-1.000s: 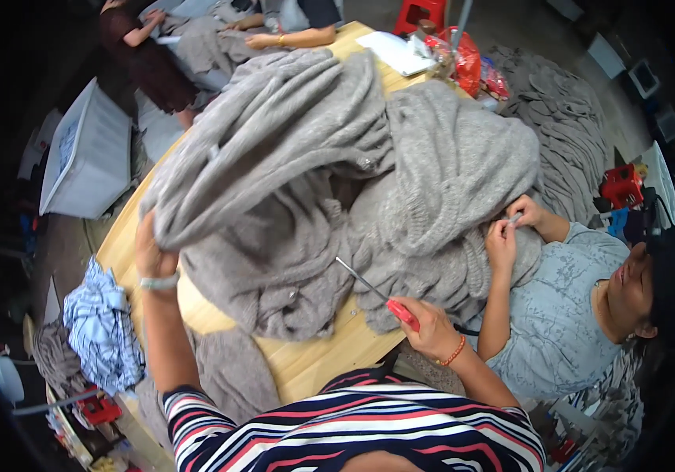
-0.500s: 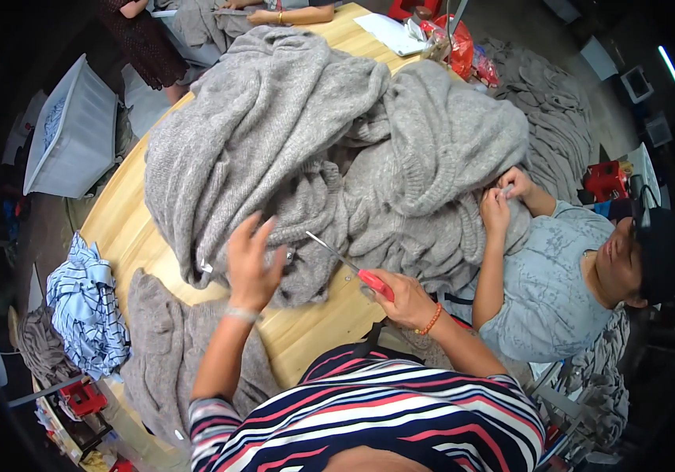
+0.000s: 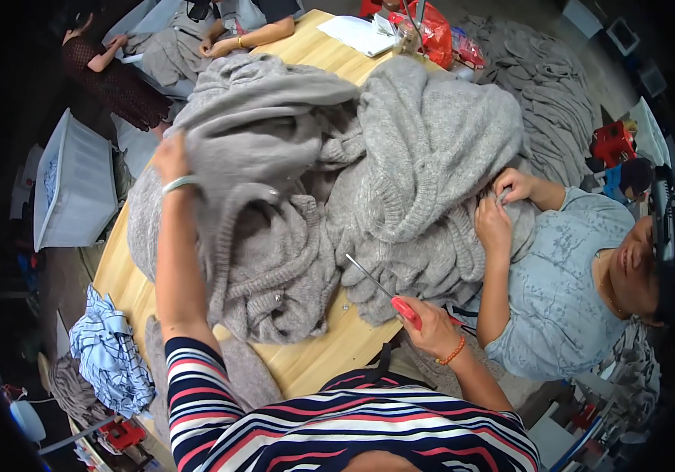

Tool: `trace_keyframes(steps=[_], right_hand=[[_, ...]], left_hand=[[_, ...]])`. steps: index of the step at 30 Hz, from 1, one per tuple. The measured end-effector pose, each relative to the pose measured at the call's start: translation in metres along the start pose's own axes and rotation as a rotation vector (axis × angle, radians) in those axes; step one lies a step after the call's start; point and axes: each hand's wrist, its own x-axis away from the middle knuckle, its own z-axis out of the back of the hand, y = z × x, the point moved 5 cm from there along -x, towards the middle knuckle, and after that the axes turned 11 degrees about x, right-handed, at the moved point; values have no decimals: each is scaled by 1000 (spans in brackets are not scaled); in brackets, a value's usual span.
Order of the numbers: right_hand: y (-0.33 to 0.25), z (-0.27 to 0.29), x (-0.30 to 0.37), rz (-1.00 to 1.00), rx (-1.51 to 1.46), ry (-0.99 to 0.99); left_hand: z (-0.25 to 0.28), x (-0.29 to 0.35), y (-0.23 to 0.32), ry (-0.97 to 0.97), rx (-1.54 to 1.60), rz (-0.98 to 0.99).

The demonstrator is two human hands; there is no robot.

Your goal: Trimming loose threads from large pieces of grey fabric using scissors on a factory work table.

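Note:
A heap of grey knit sweaters [image 3: 274,303] covers the middle of the round wooden table. My left hand [image 3: 170,157], arm stretched far out, grips the edge of a grey sweater [image 3: 235,157] at the pile's upper left; its fabric is smeared by motion. The fingertips are partly hidden. In front of me my right hand [image 3: 430,326] is closed round the red handles of scissors [image 3: 377,282]. Their blades look closed and point up and left, over the table beside the pile. More grey sweaters [image 3: 440,126] are heaped on the right half.
At the right a co-worker [image 3: 558,275] handles the pile's edge with both hands. Two more people [image 3: 113,71] work at the far left. A white bin [image 3: 77,185] stands left of the table [image 3: 109,259], whose edge holds blue striped cloth [image 3: 109,354]. Papers [image 3: 359,35] and a red bag [image 3: 432,35] lie beyond.
My left hand has moved up and left from the near side of the pile, and a sweater is now drawn with it. The scissors stay in my right hand, slightly lower.

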Motion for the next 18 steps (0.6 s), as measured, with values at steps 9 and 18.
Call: trace_keyframes(steps=[9, 18], right_hand=[[-25, -25, -45, 89, -6, -148], [-80, -4, -108, 143, 70, -146]], left_hand=[[20, 152, 101, -773, -432, -823], [-16, 136, 2, -797, -576, -566]])
